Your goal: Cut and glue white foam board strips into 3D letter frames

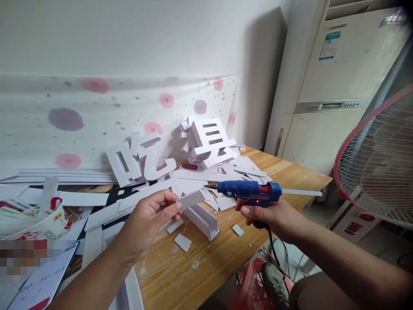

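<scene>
Between the thumb and fingers of my left hand is a small white foam board strip. My right hand grips a blue hot glue gun by its handle, a red light glowing on its side. A pale glue stick pokes out of its rear. The gun's nozzle is close to the strip's far end; I cannot tell whether they touch. Below the strip, a white folded channel piece lies on the wooden table, with small white offcuts around it.
White three-dimensional characters lean at the back, beside a red-handled tool. Scrap boards cover the left, near a paper tub and a screen showing a timer. A fan stands right; a red basket sits below.
</scene>
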`<act>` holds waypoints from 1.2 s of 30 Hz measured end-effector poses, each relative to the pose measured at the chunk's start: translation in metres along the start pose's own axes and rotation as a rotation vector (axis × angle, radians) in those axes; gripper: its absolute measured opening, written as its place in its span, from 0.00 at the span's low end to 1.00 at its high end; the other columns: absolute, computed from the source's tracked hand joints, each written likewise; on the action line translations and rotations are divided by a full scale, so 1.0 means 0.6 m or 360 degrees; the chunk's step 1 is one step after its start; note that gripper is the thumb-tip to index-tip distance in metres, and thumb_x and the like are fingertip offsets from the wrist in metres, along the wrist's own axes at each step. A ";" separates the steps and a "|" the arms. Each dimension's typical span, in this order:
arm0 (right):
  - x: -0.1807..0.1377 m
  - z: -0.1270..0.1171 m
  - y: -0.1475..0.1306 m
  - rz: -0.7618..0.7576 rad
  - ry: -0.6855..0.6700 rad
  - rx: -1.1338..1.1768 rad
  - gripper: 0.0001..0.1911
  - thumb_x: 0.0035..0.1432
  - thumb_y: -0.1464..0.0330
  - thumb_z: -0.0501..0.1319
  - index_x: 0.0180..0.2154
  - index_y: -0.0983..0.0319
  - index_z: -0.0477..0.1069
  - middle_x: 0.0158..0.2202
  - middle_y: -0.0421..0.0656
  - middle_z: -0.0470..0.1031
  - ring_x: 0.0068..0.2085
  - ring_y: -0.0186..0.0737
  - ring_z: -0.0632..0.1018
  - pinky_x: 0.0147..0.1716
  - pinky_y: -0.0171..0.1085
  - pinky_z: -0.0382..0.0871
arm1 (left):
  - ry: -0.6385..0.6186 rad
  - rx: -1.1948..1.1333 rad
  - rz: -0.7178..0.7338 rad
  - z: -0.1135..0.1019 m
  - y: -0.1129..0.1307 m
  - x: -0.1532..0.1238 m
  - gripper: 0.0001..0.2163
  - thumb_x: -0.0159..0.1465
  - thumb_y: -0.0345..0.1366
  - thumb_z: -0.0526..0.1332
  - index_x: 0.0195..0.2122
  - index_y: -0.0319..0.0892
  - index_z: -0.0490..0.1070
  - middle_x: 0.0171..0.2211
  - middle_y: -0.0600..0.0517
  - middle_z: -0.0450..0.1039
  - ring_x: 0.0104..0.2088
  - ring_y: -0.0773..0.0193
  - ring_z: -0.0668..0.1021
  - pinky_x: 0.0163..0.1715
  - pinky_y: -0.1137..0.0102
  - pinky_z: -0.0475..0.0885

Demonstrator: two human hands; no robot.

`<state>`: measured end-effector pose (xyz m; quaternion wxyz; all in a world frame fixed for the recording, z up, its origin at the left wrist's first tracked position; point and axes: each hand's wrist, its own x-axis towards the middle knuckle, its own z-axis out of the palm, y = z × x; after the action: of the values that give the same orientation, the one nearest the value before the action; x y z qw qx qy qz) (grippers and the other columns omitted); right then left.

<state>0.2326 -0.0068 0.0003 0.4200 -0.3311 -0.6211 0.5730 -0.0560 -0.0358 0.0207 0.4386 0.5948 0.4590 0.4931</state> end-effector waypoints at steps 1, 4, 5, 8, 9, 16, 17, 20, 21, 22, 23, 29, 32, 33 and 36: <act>0.001 0.001 0.001 0.0007 -0.0006 -0.0042 0.12 0.46 0.59 0.71 0.31 0.57 0.76 0.31 0.43 0.74 0.28 0.37 0.72 0.27 0.37 0.68 | -0.0022 0.0026 0.0001 -0.005 -0.006 0.000 0.05 0.58 0.39 0.66 0.31 0.45 0.73 0.25 0.56 0.70 0.28 0.70 0.72 0.33 0.74 0.68; 0.002 0.006 0.000 0.0018 -0.0024 -0.0164 0.12 0.47 0.58 0.70 0.30 0.58 0.75 0.28 0.42 0.73 0.27 0.37 0.71 0.25 0.37 0.66 | -0.0044 0.0057 -0.0067 -0.017 -0.025 -0.001 0.05 0.60 0.39 0.65 0.32 0.45 0.72 0.26 0.57 0.71 0.29 0.70 0.73 0.34 0.74 0.68; 0.002 0.008 -0.001 0.0026 -0.0038 -0.0200 0.13 0.47 0.58 0.69 0.30 0.59 0.74 0.27 0.41 0.72 0.27 0.36 0.71 0.25 0.36 0.65 | -0.0044 0.0041 -0.0087 -0.019 -0.031 -0.001 0.04 0.60 0.38 0.65 0.33 0.45 0.72 0.26 0.57 0.71 0.30 0.70 0.73 0.35 0.74 0.68; 0.002 0.015 -0.005 0.0032 -0.0083 -0.0297 0.14 0.48 0.57 0.69 0.29 0.60 0.72 0.24 0.40 0.70 0.26 0.35 0.69 0.24 0.35 0.64 | -0.0044 -0.0038 -0.0098 -0.020 -0.041 -0.003 0.05 0.60 0.38 0.65 0.34 0.44 0.72 0.27 0.57 0.72 0.30 0.70 0.74 0.36 0.73 0.68; 0.002 0.018 -0.006 0.0020 -0.0097 -0.0330 0.15 0.49 0.57 0.68 0.28 0.60 0.71 0.24 0.39 0.69 0.25 0.35 0.69 0.23 0.35 0.63 | -0.0043 -0.0060 -0.0089 -0.019 -0.043 -0.003 0.05 0.59 0.38 0.65 0.33 0.44 0.72 0.27 0.57 0.72 0.30 0.69 0.74 0.36 0.73 0.68; 0.007 0.021 -0.007 -0.0196 -0.0084 -0.0524 0.12 0.51 0.59 0.66 0.26 0.59 0.68 0.22 0.37 0.64 0.24 0.33 0.66 0.22 0.34 0.63 | -0.0071 -0.0095 -0.0100 -0.012 -0.048 -0.002 0.04 0.60 0.37 0.65 0.32 0.43 0.72 0.26 0.56 0.72 0.29 0.70 0.74 0.34 0.73 0.69; 0.007 0.021 -0.006 -0.0221 -0.0083 -0.0535 0.12 0.51 0.60 0.66 0.26 0.59 0.68 0.22 0.37 0.64 0.24 0.33 0.66 0.21 0.34 0.62 | -0.0075 -0.0103 -0.0103 -0.012 -0.049 -0.002 0.04 0.60 0.37 0.65 0.32 0.43 0.72 0.26 0.56 0.72 0.29 0.70 0.74 0.34 0.73 0.69; 0.008 0.021 -0.004 -0.0273 -0.0090 -0.0523 0.11 0.52 0.60 0.66 0.26 0.59 0.68 0.22 0.37 0.64 0.23 0.32 0.65 0.19 0.32 0.61 | -0.0063 -0.0135 -0.0096 -0.015 -0.051 0.000 0.04 0.59 0.37 0.66 0.32 0.43 0.73 0.26 0.56 0.72 0.29 0.70 0.74 0.34 0.74 0.69; 0.009 0.022 -0.004 -0.0284 -0.0095 -0.0519 0.11 0.52 0.60 0.66 0.26 0.59 0.68 0.22 0.37 0.64 0.23 0.32 0.65 0.18 0.32 0.60 | -0.0058 -0.0151 -0.0091 -0.015 -0.051 0.001 0.04 0.59 0.37 0.66 0.32 0.43 0.73 0.26 0.56 0.72 0.29 0.70 0.74 0.33 0.74 0.69; 0.009 0.022 -0.004 -0.0287 -0.0110 -0.0519 0.11 0.53 0.60 0.65 0.26 0.59 0.68 0.22 0.37 0.64 0.22 0.32 0.65 0.18 0.31 0.60 | -0.0054 -0.0171 -0.0087 -0.015 -0.050 0.002 0.04 0.58 0.36 0.66 0.32 0.43 0.73 0.26 0.56 0.72 0.29 0.70 0.74 0.33 0.74 0.69; 0.010 0.023 -0.004 -0.0290 -0.0118 -0.0519 0.11 0.53 0.60 0.65 0.26 0.59 0.68 0.21 0.37 0.64 0.22 0.31 0.65 0.17 0.31 0.60 | -0.0049 -0.0191 -0.0085 -0.015 -0.049 0.003 0.05 0.58 0.36 0.67 0.31 0.43 0.73 0.26 0.56 0.72 0.28 0.70 0.74 0.33 0.75 0.69; 0.010 0.024 -0.002 -0.0309 -0.0081 -0.0533 0.09 0.54 0.61 0.65 0.28 0.58 0.70 0.22 0.36 0.67 0.22 0.32 0.68 0.17 0.31 0.61 | 0.0002 -0.0272 -0.0087 -0.012 -0.048 0.005 0.05 0.56 0.37 0.68 0.30 0.43 0.74 0.25 0.56 0.73 0.28 0.71 0.75 0.31 0.76 0.70; 0.009 0.023 -0.001 -0.0313 -0.0066 -0.0564 0.08 0.54 0.61 0.65 0.28 0.58 0.70 0.21 0.37 0.67 0.23 0.33 0.69 0.17 0.31 0.62 | 0.0032 -0.0323 -0.0096 -0.012 -0.050 0.004 0.06 0.55 0.37 0.69 0.30 0.44 0.75 0.24 0.57 0.73 0.27 0.72 0.75 0.31 0.77 0.70; 0.008 0.022 -0.001 -0.0319 -0.0064 -0.0585 0.08 0.54 0.61 0.65 0.28 0.58 0.70 0.21 0.37 0.67 0.23 0.34 0.69 0.17 0.31 0.62 | 0.0046 -0.0335 -0.0100 -0.012 -0.049 0.003 0.06 0.55 0.37 0.70 0.30 0.44 0.75 0.24 0.57 0.73 0.27 0.72 0.75 0.31 0.77 0.70; 0.005 0.022 -0.003 -0.0279 -0.0039 -0.0639 0.10 0.52 0.60 0.65 0.26 0.58 0.70 0.20 0.37 0.64 0.24 0.35 0.69 0.18 0.32 0.62 | 0.0083 -0.0378 -0.0122 -0.010 -0.046 0.001 0.07 0.53 0.38 0.71 0.29 0.43 0.75 0.23 0.57 0.73 0.26 0.72 0.75 0.30 0.77 0.71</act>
<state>0.2197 -0.0101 0.0027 0.3863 -0.3458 -0.7541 0.4031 -0.0651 -0.0293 -0.0054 0.5123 0.5077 0.4310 0.5422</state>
